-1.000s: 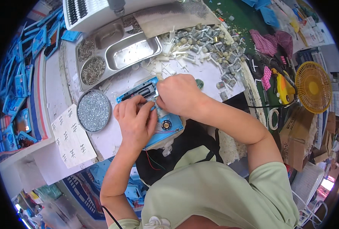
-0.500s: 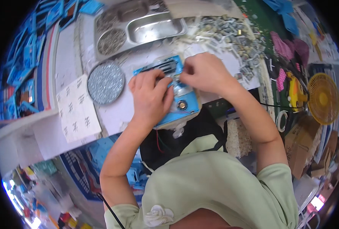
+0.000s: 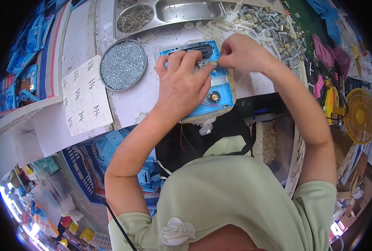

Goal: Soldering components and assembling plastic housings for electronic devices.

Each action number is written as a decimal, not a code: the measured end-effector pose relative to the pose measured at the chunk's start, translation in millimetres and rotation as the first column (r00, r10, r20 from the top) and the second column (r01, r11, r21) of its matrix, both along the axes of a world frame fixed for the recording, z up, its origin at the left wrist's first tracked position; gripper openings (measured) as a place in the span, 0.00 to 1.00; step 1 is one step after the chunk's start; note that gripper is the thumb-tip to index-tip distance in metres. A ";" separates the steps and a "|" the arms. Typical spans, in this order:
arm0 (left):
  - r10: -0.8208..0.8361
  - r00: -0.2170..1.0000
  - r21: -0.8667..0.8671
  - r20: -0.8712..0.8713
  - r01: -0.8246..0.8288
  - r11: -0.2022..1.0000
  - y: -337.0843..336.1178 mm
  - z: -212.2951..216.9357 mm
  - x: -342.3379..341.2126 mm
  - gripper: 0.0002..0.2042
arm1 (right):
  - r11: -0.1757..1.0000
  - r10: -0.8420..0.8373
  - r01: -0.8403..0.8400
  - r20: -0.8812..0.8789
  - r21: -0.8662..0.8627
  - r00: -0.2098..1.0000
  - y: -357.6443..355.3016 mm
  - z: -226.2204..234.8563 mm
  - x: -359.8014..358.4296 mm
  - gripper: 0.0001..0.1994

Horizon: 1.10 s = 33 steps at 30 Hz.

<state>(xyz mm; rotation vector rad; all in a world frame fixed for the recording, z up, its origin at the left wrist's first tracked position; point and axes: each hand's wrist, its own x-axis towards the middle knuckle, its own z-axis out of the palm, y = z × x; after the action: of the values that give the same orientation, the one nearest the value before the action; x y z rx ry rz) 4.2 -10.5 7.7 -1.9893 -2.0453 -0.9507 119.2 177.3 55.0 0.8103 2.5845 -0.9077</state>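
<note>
While the left hand (image 3: 179, 85) covers the case (image 3: 222, 83), fingers curled, the right hand (image 3: 242, 53) meets its right edge, fingertips narrow; cannot tell what either grips. Case on bench (image 3: 131, 104), under left fingers, left of right fingertips; left hand nearer. Long axis roughly away from body, far end tilted left. Dish (image 3: 146, 67): silvery bits (image 3: 122, 63). Tray (image 3: 186, 11): metal parts (image 3: 134, 19) in round well.

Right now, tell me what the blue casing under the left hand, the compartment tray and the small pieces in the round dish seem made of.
Blue casing: probably moulded plastic, smooth, slightly shiny, with formed recesses. Compartment tray: likely stainless steel, polished, given its bright reflections. Small pieces: apparently metal, silvery and glinting; type unclear.
</note>
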 end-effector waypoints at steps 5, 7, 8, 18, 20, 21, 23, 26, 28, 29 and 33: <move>-0.008 0.999 0.001 0.037 0.008 1.000 -2.6 1.2 0.8 0.14 | 0.894 0.117 -0.142 0.085 0.426 0.990 0.8 -7.9 24.1 0.10; 0.003 0.999 0.022 0.042 -0.004 1.000 -0.3 0.2 -2.8 0.13 | 0.968 0.004 0.029 -0.129 0.248 0.992 -2.5 3.4 23.1 0.11; -0.014 0.999 0.028 0.049 0.012 1.000 -0.4 0.1 -1.0 0.13 | 0.988 -0.087 0.111 -0.201 0.111 0.976 -6.5 -0.3 29.9 0.11; -0.025 0.998 0.036 0.057 0.023 0.999 -1.6 -4.3 -1.9 0.14 | 0.891 -0.399 0.339 -0.163 -0.303 0.902 -20.4 -20.4 25.1 0.07; -0.027 0.998 0.041 0.062 0.025 0.999 -1.9 -5.6 -1.7 0.14 | 0.878 -0.402 0.343 -0.124 -0.334 0.907 -17.8 -17.0 22.0 0.07; -0.025 0.998 0.046 0.062 0.022 0.999 -2.4 -6.1 -1.9 0.14 | 0.876 -0.396 0.343 -0.099 -0.339 0.913 -17.2 -14.0 19.8 0.08; -0.023 0.998 0.057 0.062 0.020 0.998 -2.8 -7.1 -1.6 0.14 | 0.883 -0.377 0.340 -0.058 -0.324 0.924 -15.1 -12.0 16.1 0.09; -0.020 0.998 0.072 0.052 0.016 0.997 -2.1 -9.0 -1.2 0.13 | 0.960 -0.254 0.252 -0.006 -0.124 0.967 -15.6 -8.0 7.6 0.12; -0.020 0.999 0.051 0.025 0.019 0.999 -2.0 -10.4 -2.3 0.13 | 0.980 -0.076 0.058 0.086 0.193 0.993 -24.3 4.7 -7.1 0.16; -0.023 1.000 0.042 0.011 0.023 0.999 -2.1 -10.1 -2.2 0.12 | 0.954 -0.032 0.006 0.079 0.301 0.996 -29.2 5.8 -8.8 0.16; -0.010 1.000 0.079 -0.003 0.010 0.997 -2.6 -11.5 -2.6 0.12 | 0.955 -0.041 0.035 0.016 0.294 0.999 -38.2 9.8 -9.1 0.14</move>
<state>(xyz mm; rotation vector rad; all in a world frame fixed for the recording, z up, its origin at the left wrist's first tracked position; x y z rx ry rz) 1.6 -13.1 -3.8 -1.9616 -1.9660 -1.0143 110.0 139.2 64.8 0.9428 2.7308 -0.5249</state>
